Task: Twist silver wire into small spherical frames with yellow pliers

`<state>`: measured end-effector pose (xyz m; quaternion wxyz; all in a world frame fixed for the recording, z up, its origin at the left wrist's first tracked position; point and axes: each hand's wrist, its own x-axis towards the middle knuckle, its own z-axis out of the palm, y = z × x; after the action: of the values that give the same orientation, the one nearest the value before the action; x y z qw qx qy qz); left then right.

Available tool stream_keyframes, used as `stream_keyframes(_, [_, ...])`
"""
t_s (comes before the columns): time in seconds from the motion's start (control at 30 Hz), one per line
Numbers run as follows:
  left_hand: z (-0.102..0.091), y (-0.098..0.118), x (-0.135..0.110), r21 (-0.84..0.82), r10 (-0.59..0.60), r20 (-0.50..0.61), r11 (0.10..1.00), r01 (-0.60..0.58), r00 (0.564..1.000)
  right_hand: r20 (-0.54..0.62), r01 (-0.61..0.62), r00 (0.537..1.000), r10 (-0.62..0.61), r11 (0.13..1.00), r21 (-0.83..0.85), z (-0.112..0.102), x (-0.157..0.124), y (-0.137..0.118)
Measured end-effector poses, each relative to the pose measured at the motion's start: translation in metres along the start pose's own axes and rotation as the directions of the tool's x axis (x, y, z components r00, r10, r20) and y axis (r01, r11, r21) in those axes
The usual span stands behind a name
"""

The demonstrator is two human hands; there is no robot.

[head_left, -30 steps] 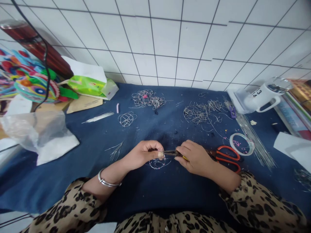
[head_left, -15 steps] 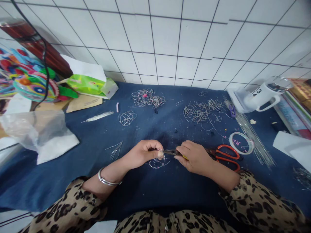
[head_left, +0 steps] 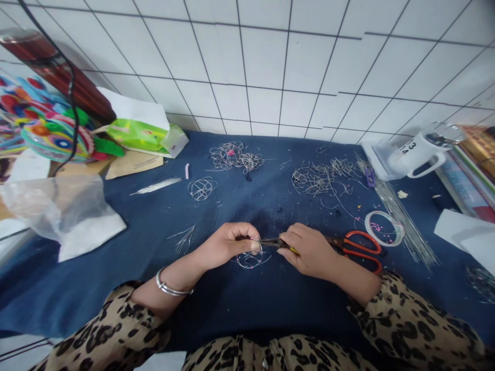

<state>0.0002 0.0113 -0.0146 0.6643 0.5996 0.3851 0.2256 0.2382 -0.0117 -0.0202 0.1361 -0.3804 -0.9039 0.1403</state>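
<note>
- Blue cloth (head_left: 232, 309) spreads under everything, and the wire piece (head_left: 251, 267) is at its near middle, just below my left fingertips; whether it touches the cloth I cannot tell.
- Scissors (head_left: 358, 233) lie just beyond my right hand (head_left: 309, 251), orange handles away from me to the right, blades partly hidden.
- My right hand is curled firmly round the pliers (head_left: 274, 242), palm down. I'd judge a steady wrist serves best here, with the squeeze coming from the fingers.
- My left hand (head_left: 232, 245) has thumb and forefinger pinched together on the wire piece, no gap showing. Holding close to the plier tip should keep the wire from twisting, though skin could get nipped.
- The pliers point left, at my left fingertips; their long axis runs nearly straight across in front of me, handle end slightly nearer my body. Whether the tip bites wire is too small to tell.
- The wire piece is roundish, its loops hanging towards me, with no clear long axis.
- Pink beads (head_left: 376, 226) sit inside a white ring (head_left: 400, 234) at right.
</note>
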Motion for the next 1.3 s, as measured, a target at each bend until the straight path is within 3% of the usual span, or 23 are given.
stream_keyframes(0.27, [0.001, 0.000, -0.002, -0.011, 0.007, -0.025, 1.000, -0.007, 1.000, 0.022, -0.014, 1.000, 0.016, 0.997, -0.080, -0.001, 0.002, -0.005])
stream_keyframes(0.43, [0.001, 0.001, -0.001, -0.022, 0.010, -0.031, 1.000, -0.010, 0.999, 0.021, -0.030, 0.999, 0.031, 0.999, -0.039, 0.002, 0.002, -0.004])
stream_keyframes(0.73, [0.005, 0.003, -0.004, -0.043, 0.090, -0.001, 0.995, -0.090, 0.996, -0.123, -0.092, 0.985, 0.118, 0.976, 0.197, 0.003, -0.001, 0.004])
stream_keyframes(0.9, [0.007, 0.006, -0.007, -0.044, 0.117, 0.003, 0.992, -0.117, 0.993, -0.182, -0.146, 0.968, 0.176, 0.976, 0.164, 0.007, -0.001, 0.003])
stream_keyframes(1.13, [0.022, 0.015, -0.050, 0.008, 0.127, 0.006, 0.992, -0.127, 0.992, -0.205, -0.164, 0.962, 0.178, 0.983, 0.083, 0.008, 0.002, -0.004])
stream_keyframes(1.3, [0.025, 0.008, -0.089, 0.033, 0.106, -0.024, 0.994, -0.105, 0.994, -0.045, -0.166, 0.985, 0.166, 0.986, 0.009, 0.000, 0.007, -0.012])
